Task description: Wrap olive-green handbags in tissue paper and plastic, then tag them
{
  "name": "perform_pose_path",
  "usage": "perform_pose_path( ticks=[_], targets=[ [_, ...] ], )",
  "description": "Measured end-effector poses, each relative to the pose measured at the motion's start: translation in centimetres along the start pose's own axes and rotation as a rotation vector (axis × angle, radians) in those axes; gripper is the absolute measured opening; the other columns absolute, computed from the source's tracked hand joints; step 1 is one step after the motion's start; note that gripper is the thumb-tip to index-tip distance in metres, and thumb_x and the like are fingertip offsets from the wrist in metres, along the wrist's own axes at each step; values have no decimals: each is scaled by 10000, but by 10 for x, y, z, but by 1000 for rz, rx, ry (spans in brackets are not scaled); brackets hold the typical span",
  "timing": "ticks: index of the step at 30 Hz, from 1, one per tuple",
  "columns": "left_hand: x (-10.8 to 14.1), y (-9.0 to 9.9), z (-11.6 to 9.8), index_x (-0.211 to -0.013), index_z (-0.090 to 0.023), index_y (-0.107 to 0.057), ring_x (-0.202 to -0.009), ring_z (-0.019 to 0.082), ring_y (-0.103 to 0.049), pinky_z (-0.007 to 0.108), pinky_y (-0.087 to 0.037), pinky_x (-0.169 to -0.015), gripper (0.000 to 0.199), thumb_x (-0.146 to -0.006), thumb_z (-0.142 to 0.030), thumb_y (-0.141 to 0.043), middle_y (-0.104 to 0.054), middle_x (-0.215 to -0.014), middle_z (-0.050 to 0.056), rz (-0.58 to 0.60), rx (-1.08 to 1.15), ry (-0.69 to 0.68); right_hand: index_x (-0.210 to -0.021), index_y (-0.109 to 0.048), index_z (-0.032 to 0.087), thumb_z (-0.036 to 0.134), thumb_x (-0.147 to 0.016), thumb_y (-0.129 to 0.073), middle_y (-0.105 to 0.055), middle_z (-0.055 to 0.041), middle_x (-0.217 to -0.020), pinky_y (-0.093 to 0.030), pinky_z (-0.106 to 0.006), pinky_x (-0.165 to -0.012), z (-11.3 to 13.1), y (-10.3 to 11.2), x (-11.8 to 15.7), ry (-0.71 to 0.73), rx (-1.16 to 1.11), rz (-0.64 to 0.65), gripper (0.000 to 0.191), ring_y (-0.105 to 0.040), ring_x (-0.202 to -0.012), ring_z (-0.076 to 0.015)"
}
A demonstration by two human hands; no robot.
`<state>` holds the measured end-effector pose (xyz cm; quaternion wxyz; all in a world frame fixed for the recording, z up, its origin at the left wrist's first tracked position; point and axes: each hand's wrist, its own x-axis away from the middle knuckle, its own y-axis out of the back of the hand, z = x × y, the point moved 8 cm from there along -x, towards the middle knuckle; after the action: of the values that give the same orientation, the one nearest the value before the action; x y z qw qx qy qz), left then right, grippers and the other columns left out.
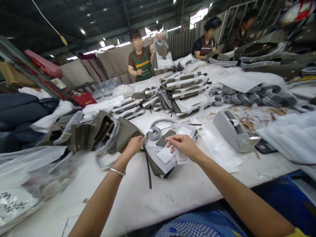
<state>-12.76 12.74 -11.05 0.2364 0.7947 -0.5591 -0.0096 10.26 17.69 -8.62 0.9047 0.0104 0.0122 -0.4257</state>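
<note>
Near the middle of the table lies a dark olive bag [154,161] with white wrapping and a coiled grey strap [154,133] at its upper side. My left hand [134,144] is closed at the bag's left edge, its fingertips pinched on something too small to make out. Over the bag, my right hand [182,144] has thumb and forefinger pressed together; what they hold is hidden or too small to name. Below those fingers are small clear packets with white cards [166,154]. A dark strap [149,171] hangs down from the bag onto the table.
Olive bags [86,133] lie left, beside plastic sheeting [32,184]. Wrapped bags [185,87] are stacked behind. To the right stand a grey tape dispenser [232,131] and white foam sheets [291,138]. Across the table, a person [143,62] holds up a bag; others sit farther right.
</note>
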Motion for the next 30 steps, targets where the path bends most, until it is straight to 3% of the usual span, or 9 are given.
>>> perform_pose_path(
  ticks=[4,6,9,14,17,19,23,26,30],
  targets=[
    [-8,-2,52,-1120,-160,-621,-933,195,-647,393,-568,-810,289,-939,-385,-603,-649,-1111,71,-18,74,166,-827,-777,153,509,-824,-669,-696,-26,-578,-258,-215,-396,-30,-14,-20,-75,76,10,372,-444,-396,-76],
    [-10,-6,63,-1136,-152,-609,-902,188,-649,380,-573,-778,312,-940,-395,-600,-649,-1090,71,-9,160,213,-871,-773,148,517,-825,-663,-705,-31,-601,-284,-211,-402,-40,-15,-24,-78,70,-5,388,-493,-430,-90],
    [-11,-5,61,-1128,-149,-607,-859,173,-648,358,-574,-741,313,-942,-401,-598,-651,-1058,66,21,300,230,-928,-762,144,538,-824,-660,-708,-32,-622,-351,-214,-437,-46,-7,-21,-94,32,-45,420,-558,-486,-112],
    [2,-8,20,-1044,-150,-654,-693,111,-607,253,-534,-645,220,-921,-329,-619,-648,-863,22,135,471,160,-869,-746,140,562,-795,-698,-665,-17,-569,-320,-216,-390,-35,18,1,-182,-117,-121,432,-491,-412,-92],
    [26,-28,-17,-1119,-192,-686,-589,81,-540,198,-478,-573,305,-842,-318,-700,-617,-745,-12,267,508,86,-925,-748,147,559,-806,-694,-677,-23,-599,-307,-210,-369,-16,28,19,-173,-114,-136,432,-492,-404,-90],
    [47,-46,-42,-1175,-209,-684,-596,79,-523,188,-452,-561,422,-778,-325,-767,-630,-767,-9,360,500,32,-963,-747,159,555,-810,-693,-689,-24,-630,-317,-207,-366,-5,29,31,-166,-118,-129,429,-509,-410,-92],
    [84,-82,-84,-1175,-210,-698,-658,106,-532,213,-439,-582,444,-757,-340,-774,-689,-910,32,456,275,-186,-945,-742,172,521,-814,-702,-709,-26,-696,-429,-225,-440,21,28,55,-103,-128,-127,375,-586,-467,-111],
    [107,-104,-106,-1114,-211,-724,-631,138,-540,243,-436,-557,329,-805,-318,-687,-701,-845,28,452,73,-318,-869,-751,193,476,-850,-669,-704,-14,-680,-512,-264,-562,43,28,70,-10,-32,-101,295,-628,-511,-137],
    [134,-119,-128,-925,-244,-761,-748,197,-639,283,-476,-674,202,-830,-206,-588,-737,-830,23,375,-224,-461,-872,-783,242,366,-892,-605,-700,4,-636,-527,-268,-625,64,29,93,82,203,-52,218,-672,-569,-171]
  ],
)
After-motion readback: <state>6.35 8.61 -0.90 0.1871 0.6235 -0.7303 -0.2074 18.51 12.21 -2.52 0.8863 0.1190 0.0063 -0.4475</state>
